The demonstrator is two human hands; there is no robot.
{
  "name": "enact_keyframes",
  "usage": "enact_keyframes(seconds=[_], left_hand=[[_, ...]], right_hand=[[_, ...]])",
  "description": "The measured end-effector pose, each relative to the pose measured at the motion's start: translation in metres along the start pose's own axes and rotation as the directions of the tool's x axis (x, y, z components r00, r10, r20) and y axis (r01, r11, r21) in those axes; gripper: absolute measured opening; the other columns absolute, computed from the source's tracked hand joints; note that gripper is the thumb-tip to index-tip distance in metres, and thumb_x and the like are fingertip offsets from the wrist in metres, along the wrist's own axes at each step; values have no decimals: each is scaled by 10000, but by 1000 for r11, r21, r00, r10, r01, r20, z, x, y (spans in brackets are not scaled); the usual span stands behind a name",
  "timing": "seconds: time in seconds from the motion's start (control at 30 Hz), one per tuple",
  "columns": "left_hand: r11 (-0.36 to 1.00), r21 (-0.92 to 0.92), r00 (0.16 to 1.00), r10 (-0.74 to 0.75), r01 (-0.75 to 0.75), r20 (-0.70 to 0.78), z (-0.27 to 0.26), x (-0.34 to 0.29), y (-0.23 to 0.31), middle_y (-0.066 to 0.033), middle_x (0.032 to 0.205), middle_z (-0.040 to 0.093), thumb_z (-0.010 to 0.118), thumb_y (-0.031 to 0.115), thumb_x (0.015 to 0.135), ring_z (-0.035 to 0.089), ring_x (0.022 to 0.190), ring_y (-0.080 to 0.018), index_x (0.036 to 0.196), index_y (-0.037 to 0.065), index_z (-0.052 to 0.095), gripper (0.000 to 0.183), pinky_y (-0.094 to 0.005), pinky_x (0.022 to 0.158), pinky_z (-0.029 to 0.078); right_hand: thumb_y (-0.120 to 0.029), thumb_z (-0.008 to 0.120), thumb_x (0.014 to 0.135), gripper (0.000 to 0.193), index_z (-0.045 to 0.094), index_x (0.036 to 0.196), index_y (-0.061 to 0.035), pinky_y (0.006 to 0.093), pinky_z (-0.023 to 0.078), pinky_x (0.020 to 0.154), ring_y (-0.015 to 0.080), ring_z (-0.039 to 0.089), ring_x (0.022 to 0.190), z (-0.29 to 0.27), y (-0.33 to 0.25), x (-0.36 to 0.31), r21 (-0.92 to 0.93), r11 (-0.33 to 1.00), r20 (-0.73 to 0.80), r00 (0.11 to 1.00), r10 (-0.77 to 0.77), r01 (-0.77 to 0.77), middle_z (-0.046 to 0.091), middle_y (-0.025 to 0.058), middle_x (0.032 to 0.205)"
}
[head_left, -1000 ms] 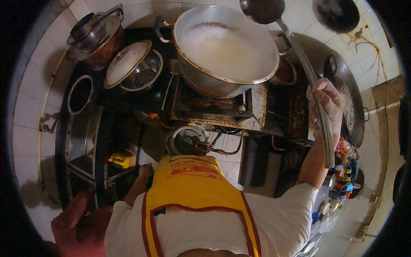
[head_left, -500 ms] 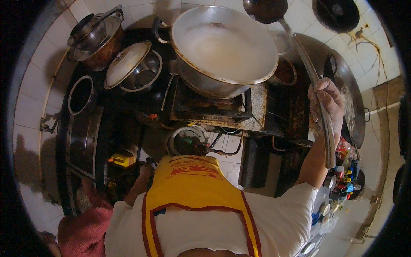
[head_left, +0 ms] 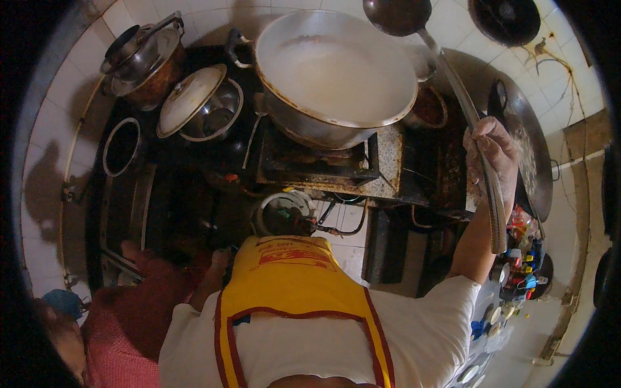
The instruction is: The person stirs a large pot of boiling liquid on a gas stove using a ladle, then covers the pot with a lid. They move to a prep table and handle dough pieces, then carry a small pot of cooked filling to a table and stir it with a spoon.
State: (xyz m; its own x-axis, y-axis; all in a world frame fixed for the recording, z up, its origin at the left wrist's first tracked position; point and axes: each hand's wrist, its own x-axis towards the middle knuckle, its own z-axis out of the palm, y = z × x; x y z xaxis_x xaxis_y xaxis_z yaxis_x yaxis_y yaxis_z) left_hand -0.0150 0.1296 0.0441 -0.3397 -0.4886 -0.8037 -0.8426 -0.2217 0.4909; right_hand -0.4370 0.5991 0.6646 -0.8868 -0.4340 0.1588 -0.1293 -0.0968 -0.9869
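My right hand [head_left: 495, 147] is closed round the long metal handle of a ladle [head_left: 396, 14]. The ladle's dark round bowl hangs up and to the left, past the right rim of a large aluminium pot [head_left: 336, 126]. Cloudy, pale liquid or steam fills the pot, which stands on a stove burner. Low beside my apron, my left hand [head_left: 221, 260] is curled, with a small dark thing at its fingers that I cannot make out.
A co-worker's red sleeve [head_left: 132, 323] reaches in at the lower left. Left of the pot stand a tilted-lid steel pot [head_left: 217, 123], stacked pans [head_left: 139, 81] and an empty-looking dark pot [head_left: 123, 147]. A big wok [head_left: 533, 149] lies right; bottles [head_left: 527, 265] stand below it.
The co-worker has leaned further in, the red sleeve now covering more of the lower left; the yellow container there is out of sight. My right hand and ladle have barely moved.
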Motion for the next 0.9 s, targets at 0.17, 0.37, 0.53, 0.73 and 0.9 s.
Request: enact_keyframes(seconds=[0.17,0.37,0.53,0.73,0.9], left_hand=[[998,22,998,54,-54,19,11,1,13,-94,964,650,659,366,909,619,799,-246,1088,67,601,353,-416,708,497],[971,100,975,208,-216,83,35,12,44,-112,1018,647,653,369,915,622,833,-264,1174,78,577,398,-430,747,497],[921,173,935,331,-349,126,62,21,84,-127,1063,644,648,371,919,624,861,-279,1246,87,556,443,-442,780,498],[875,244,907,387,-418,169,88,10,128,-145,1118,641,642,374,925,627,894,-296,1333,98,532,504,-456,820,498],[804,434,911,395,-407,123,101,0,145,-130,1060,638,647,347,926,606,862,-273,1228,62,585,420,-429,798,499]], right_hand=[[-175,618,909,134,574,922,-49,183,395,364,69,473,429,-3,0,1,-63,998,-13,1000,-18,18,564,67,742],[-164,609,901,132,577,908,-37,187,383,356,74,472,427,-2,-2,-3,-32,999,-40,999,-13,12,563,70,741],[-162,617,893,141,581,915,-27,188,383,355,74,466,432,-4,-5,-4,-17,1000,-12,1000,-23,22,555,71,733],[-167,623,888,137,584,929,-42,192,388,361,72,470,449,-13,-4,-8,3,1000,7,1000,-16,16,546,60,725],[-173,624,887,137,585,944,-55,198,399,369,74,476,449,-20,3,-5,15,1000,31,999,-26,25,551,59,734]])
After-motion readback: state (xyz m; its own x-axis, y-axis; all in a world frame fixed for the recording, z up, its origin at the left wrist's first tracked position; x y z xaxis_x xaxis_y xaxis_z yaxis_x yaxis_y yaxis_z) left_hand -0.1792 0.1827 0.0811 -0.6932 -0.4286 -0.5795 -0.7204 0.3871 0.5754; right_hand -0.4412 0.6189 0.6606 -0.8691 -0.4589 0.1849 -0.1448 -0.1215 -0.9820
